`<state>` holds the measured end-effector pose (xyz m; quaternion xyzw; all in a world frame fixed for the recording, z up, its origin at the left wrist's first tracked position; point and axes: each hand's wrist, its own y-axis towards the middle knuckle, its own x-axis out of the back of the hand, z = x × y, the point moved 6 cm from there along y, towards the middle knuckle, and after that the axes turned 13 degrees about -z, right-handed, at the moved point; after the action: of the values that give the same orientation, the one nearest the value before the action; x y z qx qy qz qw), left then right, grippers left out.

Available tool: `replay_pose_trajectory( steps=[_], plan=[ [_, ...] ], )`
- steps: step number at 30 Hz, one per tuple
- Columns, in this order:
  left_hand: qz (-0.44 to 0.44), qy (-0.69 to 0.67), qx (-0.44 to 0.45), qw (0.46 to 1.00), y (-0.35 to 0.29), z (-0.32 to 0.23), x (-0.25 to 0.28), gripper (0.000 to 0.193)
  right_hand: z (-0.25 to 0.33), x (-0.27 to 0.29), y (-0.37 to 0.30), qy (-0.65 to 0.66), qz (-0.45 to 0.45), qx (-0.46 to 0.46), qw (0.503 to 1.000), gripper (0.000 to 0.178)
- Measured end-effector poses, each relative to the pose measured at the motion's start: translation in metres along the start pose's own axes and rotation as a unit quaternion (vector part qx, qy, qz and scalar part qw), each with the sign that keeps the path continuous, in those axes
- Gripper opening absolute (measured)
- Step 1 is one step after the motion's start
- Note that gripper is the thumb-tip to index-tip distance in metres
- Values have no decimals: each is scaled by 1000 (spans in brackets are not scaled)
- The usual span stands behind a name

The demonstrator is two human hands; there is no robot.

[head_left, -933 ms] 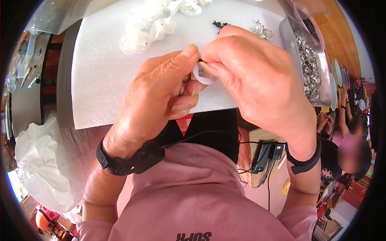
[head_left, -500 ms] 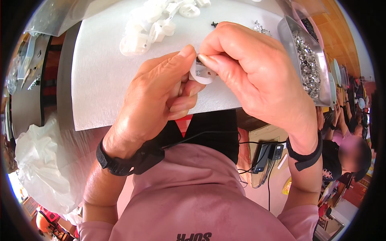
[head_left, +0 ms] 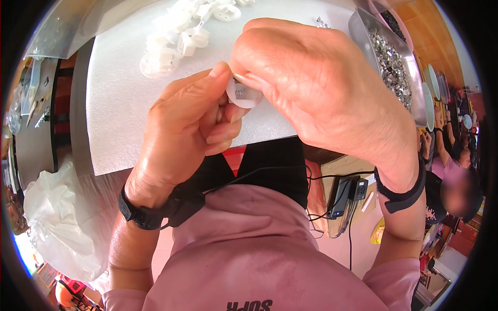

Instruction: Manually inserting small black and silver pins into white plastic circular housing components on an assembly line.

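Note:
Between my hands, above the white foam sheet [head_left: 124, 109], is a round white plastic part [head_left: 250, 100] with a small metal piece [head_left: 239, 92] set in it. My left hand [head_left: 189, 111] grips the part's left side between thumb and curled fingers. Over its right edge, my right hand [head_left: 316, 78] is closed with thumb and forefinger pinched together at the part; whatever lies in that pinch is hidden. Several similar white plastic parts [head_left: 192, 40] lie in a pile on the sheet, beyond my left hand.
A metal tray [head_left: 363, 31] full of small shiny metal pieces [head_left: 390, 67] stands at the right. A few loose metal pieces [head_left: 322, 23] lie behind my right hand. A white plastic bag [head_left: 57, 217] hangs at the left. Another person [head_left: 456, 189] sits at far right.
My right hand has turned over the white plastic part, its knuckles now covering more of the part's right side. Both hands and the part appear slightly farther left in view.

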<state>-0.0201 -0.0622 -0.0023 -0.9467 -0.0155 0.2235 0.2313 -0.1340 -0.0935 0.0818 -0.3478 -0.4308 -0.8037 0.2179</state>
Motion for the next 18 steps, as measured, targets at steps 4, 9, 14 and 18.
replay_pose_trajectory(
  steps=[4, 9, 14, 18],
  plan=[
    [32, -16, -5, 999, -1, -2, -2, 39, 2, -2, 1, -2, 13, -1, 1000, 15],
    [13, -7, -5, 1000, 1, 0, 0, 39, -1, -2, 6, 79, -43, 37, 995, 11],
    [21, 30, -17, 999, 1, 2, 1, 38, -17, -3, 10, 203, 70, -148, 965, 7],
    [11, 44, -20, 999, -1, 1, 1, 39, -15, -5, 14, 257, 148, -186, 937, 8]
  ],
)
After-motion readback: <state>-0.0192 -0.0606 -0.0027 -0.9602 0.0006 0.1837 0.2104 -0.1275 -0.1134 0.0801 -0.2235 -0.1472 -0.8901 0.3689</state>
